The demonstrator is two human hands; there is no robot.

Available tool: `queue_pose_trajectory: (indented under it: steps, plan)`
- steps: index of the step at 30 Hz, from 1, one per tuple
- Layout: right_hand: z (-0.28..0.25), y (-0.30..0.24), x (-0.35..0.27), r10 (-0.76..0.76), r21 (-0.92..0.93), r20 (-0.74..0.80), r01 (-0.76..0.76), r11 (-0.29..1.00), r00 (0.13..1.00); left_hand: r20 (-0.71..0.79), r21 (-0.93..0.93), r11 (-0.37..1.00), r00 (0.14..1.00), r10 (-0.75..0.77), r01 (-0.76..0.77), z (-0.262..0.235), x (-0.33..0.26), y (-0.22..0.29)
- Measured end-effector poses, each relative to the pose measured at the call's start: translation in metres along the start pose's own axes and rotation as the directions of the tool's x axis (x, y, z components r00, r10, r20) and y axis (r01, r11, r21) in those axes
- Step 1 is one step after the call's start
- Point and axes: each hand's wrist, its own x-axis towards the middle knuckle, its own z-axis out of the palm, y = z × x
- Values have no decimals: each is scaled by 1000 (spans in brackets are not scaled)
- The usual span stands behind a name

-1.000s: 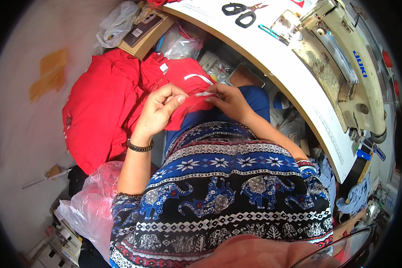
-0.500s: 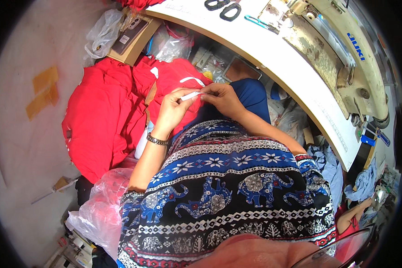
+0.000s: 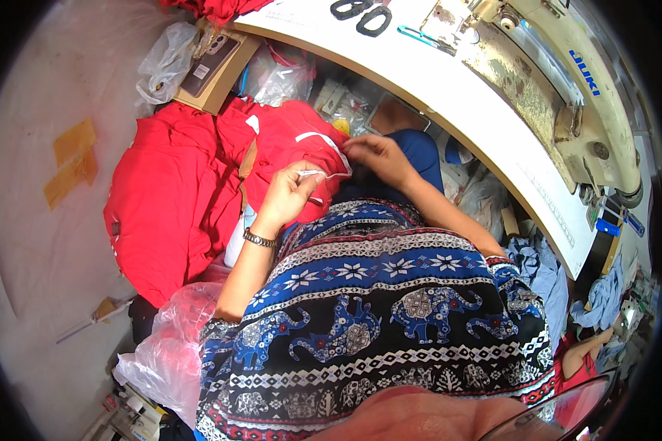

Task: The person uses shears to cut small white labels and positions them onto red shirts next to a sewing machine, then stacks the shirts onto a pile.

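My left hand (image 3: pixel 288 197), with a dark watch on its wrist, pinches a narrow white strip (image 3: pixel 318 175) between thumb and fingertips. From there the strip bends round over the red cloth (image 3: pixel 281 140) on my lap, and a further white stretch lies curved across the cloth. To the right, my right hand (image 3: pixel 381 160) hovers beside the strip's bend, above my blue-clad knee. Its fingers are loosely bent and apart, with nothing visible between them, and the fingertips are slightly blurred.
A larger red cloth pile (image 3: pixel 162 213) lies at the left. Beyond it stands a cardboard box (image 3: pixel 232 77) with a phone package on top. The white tabletop (image 3: pixel 485 125) curves along the right, carrying a sewing machine (image 3: pixel 592 110) and light blue snips (image 3: pixel 423 37). A co-worker's arm (image 3: pixel 585 353) shows at lower right.
The right hand has come away from the left hand's fingers, slightly to the right. My left hand has dropped a little nearer with the strip, and more of the strip shows.
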Motion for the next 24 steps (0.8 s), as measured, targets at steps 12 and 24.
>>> queue_pose_trajectory:
  steps: [12, 24]
  plan:
    - [26, 26, 28, 84, -14, 75, -83, 996, 994, -187, 12, 982, 965, 185, -186, 10, -6, -7]
    - [39, -43, -3, -257, -411, 218, 328, 851, 941, -332, 177, 912, 850, 409, -369, 15, -13, -12]
